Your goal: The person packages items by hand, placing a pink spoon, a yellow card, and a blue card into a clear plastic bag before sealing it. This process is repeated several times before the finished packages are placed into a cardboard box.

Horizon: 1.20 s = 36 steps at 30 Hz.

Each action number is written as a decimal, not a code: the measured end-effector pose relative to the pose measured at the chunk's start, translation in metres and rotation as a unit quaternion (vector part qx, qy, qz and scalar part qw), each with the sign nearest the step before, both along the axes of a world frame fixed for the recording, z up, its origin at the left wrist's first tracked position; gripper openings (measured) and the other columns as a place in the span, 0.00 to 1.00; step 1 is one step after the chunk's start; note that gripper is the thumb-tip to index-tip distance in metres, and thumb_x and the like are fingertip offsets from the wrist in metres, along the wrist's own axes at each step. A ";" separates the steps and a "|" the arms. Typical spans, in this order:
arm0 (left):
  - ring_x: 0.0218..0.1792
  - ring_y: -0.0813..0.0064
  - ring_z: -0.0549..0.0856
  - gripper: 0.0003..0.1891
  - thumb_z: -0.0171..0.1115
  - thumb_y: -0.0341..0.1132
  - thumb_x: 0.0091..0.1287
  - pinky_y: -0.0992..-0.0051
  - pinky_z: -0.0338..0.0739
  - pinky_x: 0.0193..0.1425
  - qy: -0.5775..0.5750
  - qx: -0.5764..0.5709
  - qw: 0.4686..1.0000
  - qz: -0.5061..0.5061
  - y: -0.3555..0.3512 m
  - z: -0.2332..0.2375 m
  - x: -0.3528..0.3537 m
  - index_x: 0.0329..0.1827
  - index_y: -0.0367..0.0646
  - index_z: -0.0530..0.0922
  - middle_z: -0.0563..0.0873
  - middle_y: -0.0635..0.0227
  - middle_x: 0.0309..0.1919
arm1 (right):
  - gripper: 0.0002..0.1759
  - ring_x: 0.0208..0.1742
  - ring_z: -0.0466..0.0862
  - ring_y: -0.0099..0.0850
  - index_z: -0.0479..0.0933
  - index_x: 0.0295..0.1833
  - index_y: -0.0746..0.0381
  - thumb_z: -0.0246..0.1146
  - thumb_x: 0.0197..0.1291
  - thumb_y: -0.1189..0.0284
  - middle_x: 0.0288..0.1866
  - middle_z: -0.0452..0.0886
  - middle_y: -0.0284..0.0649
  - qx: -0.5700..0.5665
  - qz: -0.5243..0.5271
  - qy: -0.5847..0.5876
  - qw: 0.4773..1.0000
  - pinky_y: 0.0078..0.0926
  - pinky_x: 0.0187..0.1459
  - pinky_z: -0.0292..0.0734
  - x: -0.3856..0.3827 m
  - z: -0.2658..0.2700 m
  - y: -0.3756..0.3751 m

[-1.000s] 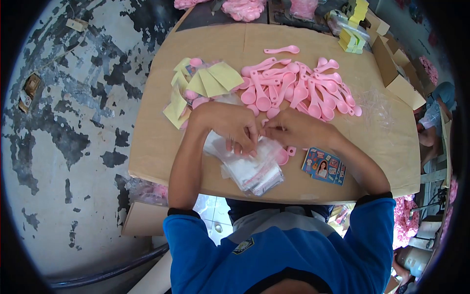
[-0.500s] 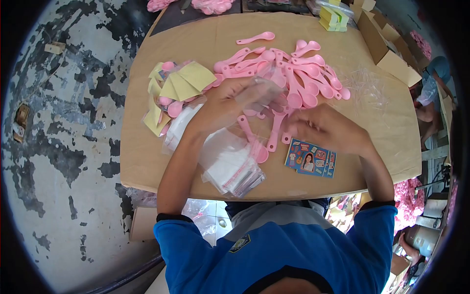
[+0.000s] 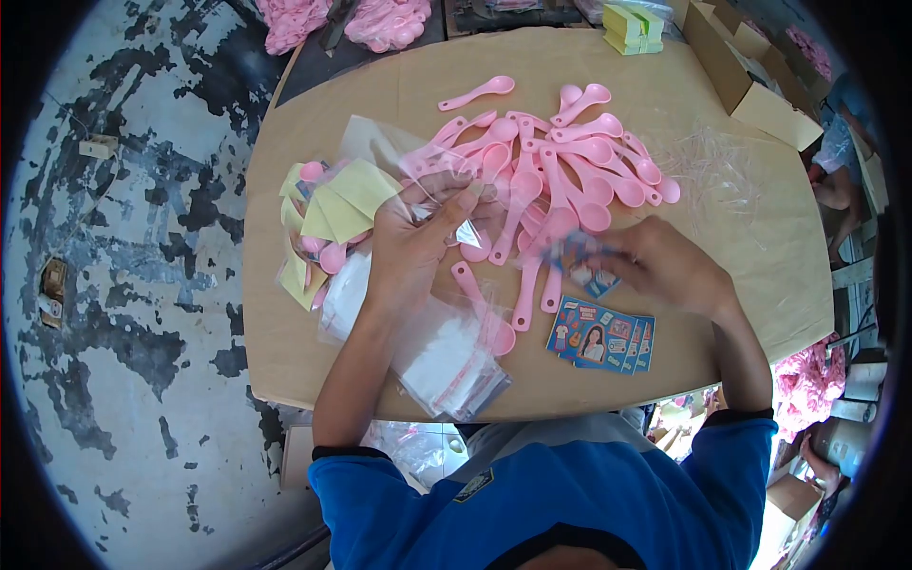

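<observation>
blurry blue card (image 3: pixel 587 272) in pinch of right hand (image 3: pixel 673 268), faint-edged clear bag (image 3: pixel 373 142) in grip of left hand (image 3: pixel 410 237)

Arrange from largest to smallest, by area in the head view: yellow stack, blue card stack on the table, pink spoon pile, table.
1. Table
2. Pink spoon pile
3. Blue card stack
4. Yellow stack, though farther from the camera, so real size is unsure.

Clr bag (image 3: pixel 373 142) is L of tilted blu card (image 3: pixel 593 275).
</observation>
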State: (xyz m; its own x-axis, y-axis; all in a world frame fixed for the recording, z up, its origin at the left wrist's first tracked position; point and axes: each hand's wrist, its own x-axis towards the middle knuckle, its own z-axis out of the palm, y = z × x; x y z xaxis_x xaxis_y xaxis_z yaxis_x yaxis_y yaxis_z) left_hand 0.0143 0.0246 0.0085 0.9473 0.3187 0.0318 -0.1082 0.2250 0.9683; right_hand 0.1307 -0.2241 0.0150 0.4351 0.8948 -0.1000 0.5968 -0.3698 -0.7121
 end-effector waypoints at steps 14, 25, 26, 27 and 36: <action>0.48 0.64 0.86 0.15 0.60 0.32 0.71 0.67 0.83 0.55 -0.074 -0.137 0.987 0.029 -0.005 0.015 -0.003 0.54 0.33 0.70 0.84 0.51 0.47 | 0.14 0.23 0.73 0.11 0.79 0.53 0.64 0.59 0.71 0.66 0.28 0.80 0.27 0.189 -0.114 0.183 0.958 0.13 0.25 0.69 -0.016 -0.015 0.024; 0.46 0.70 0.86 0.17 0.67 0.31 0.66 0.73 0.83 0.51 -0.052 -0.065 0.996 0.039 -0.005 -0.003 -0.004 0.53 0.35 0.74 0.85 0.56 0.46 | 0.14 0.23 0.72 0.12 0.79 0.52 0.64 0.58 0.71 0.65 0.28 0.80 0.27 0.177 -0.131 0.189 0.957 0.14 0.24 0.68 -0.015 -0.015 0.024; 0.46 0.71 0.86 0.17 0.68 0.31 0.65 0.74 0.83 0.51 -0.054 -0.062 0.996 0.046 -0.004 -0.004 -0.004 0.53 0.35 0.74 0.85 0.56 0.46 | 0.14 0.24 0.72 0.11 0.80 0.52 0.64 0.58 0.71 0.65 0.28 0.80 0.28 0.172 -0.125 0.180 0.960 0.14 0.24 0.68 -0.014 -0.013 0.022; 0.46 0.69 0.86 0.17 0.66 0.31 0.66 0.72 0.83 0.51 -0.053 -0.063 0.996 0.046 -0.003 -0.004 -0.004 0.54 0.34 0.73 0.85 0.56 0.45 | 0.14 0.24 0.72 0.11 0.80 0.52 0.64 0.58 0.71 0.66 0.28 0.80 0.28 0.167 -0.118 0.171 0.964 0.14 0.24 0.68 -0.013 -0.011 0.020; 0.53 0.61 0.84 0.19 0.63 0.31 0.69 0.72 0.86 0.47 -0.050 -0.068 0.996 0.013 -0.019 0.002 -0.003 0.59 0.34 0.70 0.84 0.52 0.49 | 0.11 0.26 0.72 0.14 0.80 0.48 0.68 0.60 0.68 0.71 0.27 0.80 0.32 0.221 -0.070 0.142 0.962 0.19 0.28 0.70 -0.022 -0.015 0.028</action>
